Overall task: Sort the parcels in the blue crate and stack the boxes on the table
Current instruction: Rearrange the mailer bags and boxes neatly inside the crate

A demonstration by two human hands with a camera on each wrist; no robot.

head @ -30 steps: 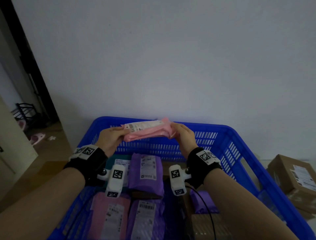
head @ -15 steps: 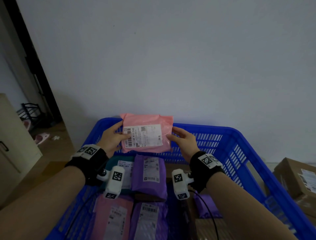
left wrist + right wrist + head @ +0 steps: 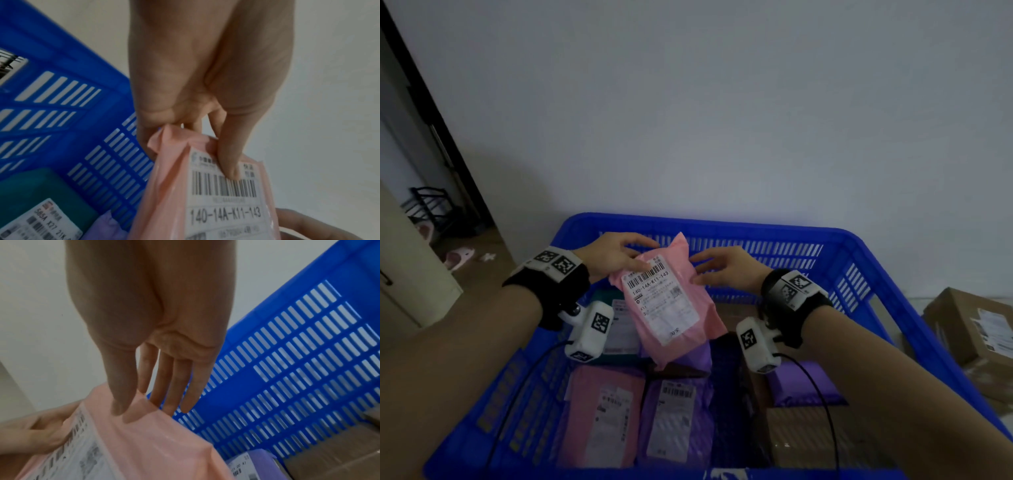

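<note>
A pink parcel (image 3: 671, 305) with a white barcode label hangs tilted above the blue crate (image 3: 859, 270). My left hand (image 3: 616, 257) pinches its top left corner, thumb on the label (image 3: 224, 191), fingers behind the pink parcel (image 3: 170, 178). My right hand (image 3: 726, 270) is at the parcel's right edge with straight fingers (image 3: 164, 386); it holds nothing and looks just off the pink parcel (image 3: 144, 443). In the blue crate (image 3: 287, 369) lie purple, pink and teal parcels (image 3: 671, 411) and a brown box (image 3: 822, 431).
Brown cardboard boxes (image 3: 972, 329) sit outside the crate on the right. A plain wall stands behind the crate. At left is a doorway (image 3: 431, 205) with a dark rack and pink slippers on the floor, plus a pale cabinet (image 3: 407, 274).
The pink parcel turned from lying flat to label-up, then swung down to hang from my left hand. My right hand let go and opened.
</note>
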